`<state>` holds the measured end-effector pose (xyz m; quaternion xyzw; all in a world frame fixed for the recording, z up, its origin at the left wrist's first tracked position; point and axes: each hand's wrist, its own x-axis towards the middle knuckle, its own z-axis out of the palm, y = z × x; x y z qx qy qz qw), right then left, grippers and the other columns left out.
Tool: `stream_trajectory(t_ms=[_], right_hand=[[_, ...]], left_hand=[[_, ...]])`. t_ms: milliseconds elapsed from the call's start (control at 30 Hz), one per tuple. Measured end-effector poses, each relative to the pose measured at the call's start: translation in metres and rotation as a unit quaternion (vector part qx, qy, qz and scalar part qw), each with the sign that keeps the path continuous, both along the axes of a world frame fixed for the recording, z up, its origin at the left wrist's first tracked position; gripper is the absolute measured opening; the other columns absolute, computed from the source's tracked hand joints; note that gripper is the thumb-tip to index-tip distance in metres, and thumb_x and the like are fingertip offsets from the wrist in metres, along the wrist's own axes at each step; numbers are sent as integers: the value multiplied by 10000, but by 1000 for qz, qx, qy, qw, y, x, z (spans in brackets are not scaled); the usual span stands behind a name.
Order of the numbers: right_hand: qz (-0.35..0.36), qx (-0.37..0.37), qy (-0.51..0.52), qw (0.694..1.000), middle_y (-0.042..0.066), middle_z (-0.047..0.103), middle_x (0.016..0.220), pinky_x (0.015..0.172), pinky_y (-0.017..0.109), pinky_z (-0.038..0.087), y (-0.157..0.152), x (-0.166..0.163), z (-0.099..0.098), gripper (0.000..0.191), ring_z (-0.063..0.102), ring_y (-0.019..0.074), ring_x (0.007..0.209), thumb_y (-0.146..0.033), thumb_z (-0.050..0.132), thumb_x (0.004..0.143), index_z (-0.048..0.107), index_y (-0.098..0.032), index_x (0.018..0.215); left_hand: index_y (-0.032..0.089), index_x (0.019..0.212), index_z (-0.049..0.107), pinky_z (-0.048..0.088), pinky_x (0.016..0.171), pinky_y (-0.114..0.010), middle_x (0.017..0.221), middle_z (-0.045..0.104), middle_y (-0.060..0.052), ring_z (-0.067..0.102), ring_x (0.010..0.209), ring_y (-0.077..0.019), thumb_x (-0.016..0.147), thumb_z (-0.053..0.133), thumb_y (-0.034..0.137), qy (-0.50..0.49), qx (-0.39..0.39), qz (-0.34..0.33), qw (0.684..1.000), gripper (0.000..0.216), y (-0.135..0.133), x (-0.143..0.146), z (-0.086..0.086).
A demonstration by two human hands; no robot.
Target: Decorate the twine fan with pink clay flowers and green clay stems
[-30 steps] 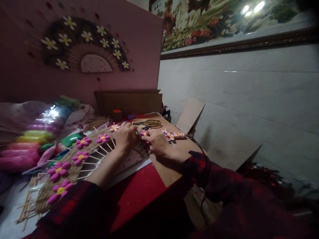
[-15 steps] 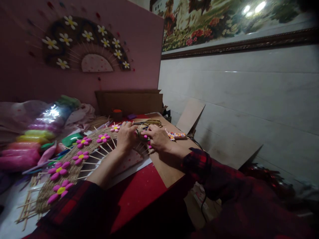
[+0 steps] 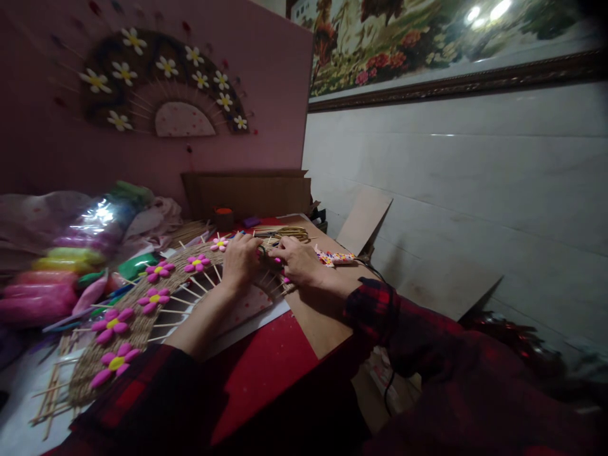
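A fan-shaped craft piece lies before me, its arched rope-covered band (image 3: 183, 269) set on thin wooden sticks and dotted with pink clay flowers (image 3: 154, 301) with yellow centres. Over the far right part of the band, my left hand (image 3: 241, 261) is closed, with a small dark green strip (image 3: 261, 252) at its fingertips. Close beside it, my right hand (image 3: 297, 261) is closed in a pinch above the band's right end. Whatever sits between the right fingertips is too small to make out. A pink petal shows just under the right hand.
Gold-handled scissors (image 3: 289, 234) lie beyond my hands. To the right are a colourfully patterned glue gun (image 3: 335, 258) and leaning boards (image 3: 363, 221). Bags of coloured clay (image 3: 52, 285) crowd the left. A finished fan (image 3: 166, 82) hangs on the pink wall behind a cardboard box (image 3: 247, 195).
My right hand has shifted slightly left, toward my left hand, and its fingers have drawn in closer to the green strip. My left hand stays almost where it was.
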<state>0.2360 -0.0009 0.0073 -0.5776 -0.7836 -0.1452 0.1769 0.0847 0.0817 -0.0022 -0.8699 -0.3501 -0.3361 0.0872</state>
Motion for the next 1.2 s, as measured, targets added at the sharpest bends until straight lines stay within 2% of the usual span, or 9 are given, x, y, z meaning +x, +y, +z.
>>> stream_trajectory(t_ms=[133,267,467,700,867,1033,1200], right_hand=[[2,-27,4,1000,47,538,957,690,270,372,0,-1,2,309,477,184,892,-142,563,776,659,-269,1041],[-24,-14,63,998,42,569,936,660,264,367,3,-1,10,263,513,170,831,-211,526,839,671,-290,1044],[-15,-17,148,989,53,655,925,731,261,395,23,-5,21,221,570,162,848,-302,530,861,700,-214,972],[-12,-45,154,987,65,656,966,738,259,411,40,-15,18,220,580,166,852,-192,564,798,670,-182,990],[-14,-29,137,990,68,645,914,738,257,405,44,-17,16,167,574,174,848,-174,549,788,670,-164,902],[-10,-45,250,967,34,647,788,705,254,408,48,-13,17,72,573,156,748,-189,606,748,670,-167,773],[-20,-68,313,947,-10,625,677,616,208,409,46,-9,21,44,551,106,630,-150,611,729,653,-146,743]], left_hand=[[189,896,715,415,761,-369,879,656,-106,520,879,-256,762,469,107,2,4,15,1000,292,-2,-1,1],[223,887,730,409,741,-361,856,642,-98,504,871,-259,785,465,128,-12,-3,30,999,299,-4,-2,3],[212,895,719,395,761,-354,877,665,-84,511,883,-253,791,446,103,-16,-7,12,1000,312,-3,-2,3],[160,977,643,382,716,-343,869,630,-114,533,784,-250,824,454,169,-59,-1,88,994,243,-8,0,4],[171,949,636,372,741,-346,857,624,-107,538,827,-254,838,460,202,-66,4,66,996,210,-7,0,3],[159,987,636,343,755,-375,855,668,-90,528,891,-270,819,482,187,-86,51,75,992,230,-11,-5,7],[179,910,679,327,758,-407,884,671,-93,503,916,-289,826,475,187,-51,111,86,989,221,-30,-17,6]])
